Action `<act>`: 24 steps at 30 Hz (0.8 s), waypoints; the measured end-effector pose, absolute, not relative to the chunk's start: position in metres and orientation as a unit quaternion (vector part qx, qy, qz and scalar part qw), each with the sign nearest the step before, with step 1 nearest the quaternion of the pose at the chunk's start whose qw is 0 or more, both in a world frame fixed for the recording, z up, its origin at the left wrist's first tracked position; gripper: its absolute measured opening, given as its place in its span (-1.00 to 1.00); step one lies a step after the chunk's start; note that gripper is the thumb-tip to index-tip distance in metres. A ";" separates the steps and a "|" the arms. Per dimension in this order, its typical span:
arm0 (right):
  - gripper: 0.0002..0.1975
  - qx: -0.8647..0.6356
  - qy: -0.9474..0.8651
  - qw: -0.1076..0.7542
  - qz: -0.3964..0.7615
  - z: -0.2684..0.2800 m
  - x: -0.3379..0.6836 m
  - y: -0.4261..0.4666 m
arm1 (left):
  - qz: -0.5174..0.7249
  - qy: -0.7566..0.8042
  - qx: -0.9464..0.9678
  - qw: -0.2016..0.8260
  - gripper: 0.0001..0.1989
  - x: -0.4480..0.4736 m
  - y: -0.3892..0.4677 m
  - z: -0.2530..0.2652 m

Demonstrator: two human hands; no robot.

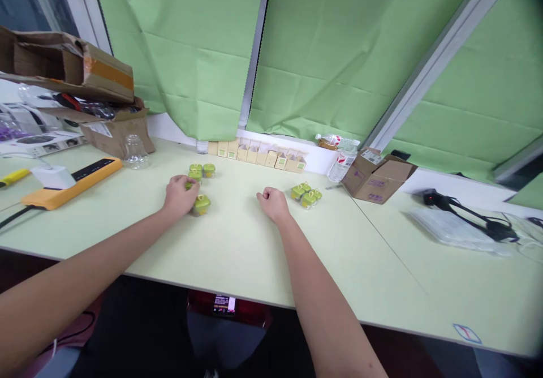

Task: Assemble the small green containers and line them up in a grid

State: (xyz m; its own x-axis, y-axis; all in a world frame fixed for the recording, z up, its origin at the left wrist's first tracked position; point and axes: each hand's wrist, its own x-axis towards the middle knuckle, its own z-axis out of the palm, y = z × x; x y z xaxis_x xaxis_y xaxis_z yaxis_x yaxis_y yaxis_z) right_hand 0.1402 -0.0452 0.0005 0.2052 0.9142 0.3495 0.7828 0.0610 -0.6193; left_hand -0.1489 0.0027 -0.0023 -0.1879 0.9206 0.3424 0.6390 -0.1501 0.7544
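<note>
My left hand (180,195) is closed around a small clear container with a green lid (189,185), mostly hidden by my fingers. Just in front of that hand stands another green-lidded container (201,204), and behind it are several more of the same kind (208,170). My right hand (274,202) rests on the table as a loose fist, and nothing shows in its fingers. To its right, a tight cluster of green-lidded containers (309,199) stands apart from the hand.
A row of small cardboard boxes (253,154) lines the back wall. At left are an orange power strip (63,188), a clear plastic jar (136,153) and stacked cartons (106,78). An open carton (375,180), bottles (340,166) and a black strapped device (462,214) sit at right.
</note>
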 end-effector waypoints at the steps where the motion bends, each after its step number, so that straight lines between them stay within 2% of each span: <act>1: -0.71 -0.679 -0.625 0.375 0.086 0.001 0.140 -0.046 | 0.439 0.617 0.634 0.157 -0.77 -0.140 -0.002 -0.004; 4: -0.72 -0.680 -0.622 0.374 0.103 0.005 0.137 -0.049 | 0.429 0.589 0.665 0.161 -0.72 -0.117 -0.014 -0.009; 7: -0.73 -0.629 -0.647 0.373 0.215 0.011 0.126 -0.057 | 0.434 0.559 0.683 0.181 -0.68 -0.104 -0.020 -0.010; 10: -0.32 -0.533 -0.712 0.324 0.322 0.015 0.111 -0.063 | 0.428 0.505 0.723 0.196 -0.68 -0.098 -0.013 -0.009; 11: -0.27 -0.519 -0.729 0.306 0.325 0.015 0.107 -0.064 | 0.417 0.489 0.742 0.192 -0.68 -0.097 -0.009 -0.008; 16: -0.56 -0.533 -0.751 0.308 0.239 0.007 0.094 -0.061 | 0.351 0.440 0.820 0.103 -0.70 -0.094 0.022 -0.002; 18: -0.56 -0.555 -0.740 0.322 0.201 0.003 0.091 -0.059 | 0.337 0.435 0.833 0.066 -0.69 -0.093 0.033 0.001; 21: -0.44 -0.569 -0.726 0.349 0.167 0.000 0.083 -0.056 | 0.318 0.454 0.832 0.035 -0.68 -0.092 0.047 0.005; 24: -0.54 -0.546 -0.734 0.365 0.174 0.001 0.076 -0.055 | 0.312 0.497 0.810 0.007 -0.69 -0.093 0.054 0.007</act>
